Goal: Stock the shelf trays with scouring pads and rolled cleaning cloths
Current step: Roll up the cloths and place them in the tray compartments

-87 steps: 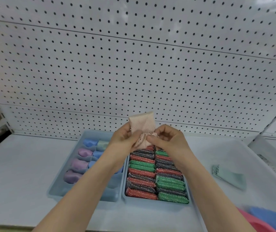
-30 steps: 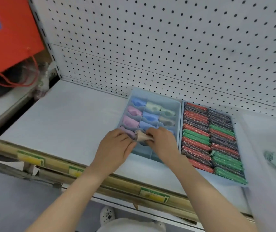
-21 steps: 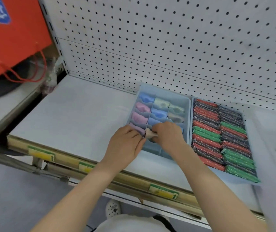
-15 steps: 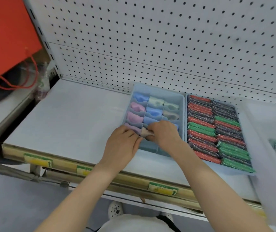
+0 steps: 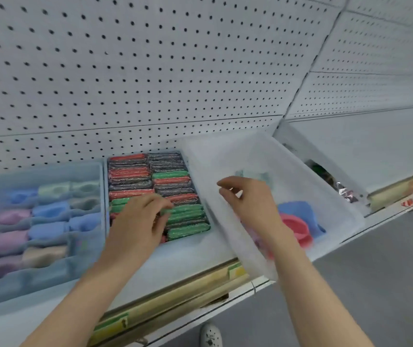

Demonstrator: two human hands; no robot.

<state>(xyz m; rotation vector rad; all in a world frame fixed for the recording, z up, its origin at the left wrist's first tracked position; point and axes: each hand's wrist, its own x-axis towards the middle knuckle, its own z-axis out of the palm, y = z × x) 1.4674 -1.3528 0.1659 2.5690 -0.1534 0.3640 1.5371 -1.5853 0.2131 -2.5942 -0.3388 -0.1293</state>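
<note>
Left hand (image 5: 137,222) over pads (image 5: 129,171); right hand (image 5: 250,205), bin (image 5: 313,176).

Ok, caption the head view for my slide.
Left hand over the packed scouring pads, right hand over the clear bin of loose cloths.

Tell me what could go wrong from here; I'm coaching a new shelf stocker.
The clear bin sits askew, its near corner seemingly past the shelf edge; the right hand reaching in might tip it off. The left hand lies over the scouring pads and could knock their tight rows out of line.
</note>
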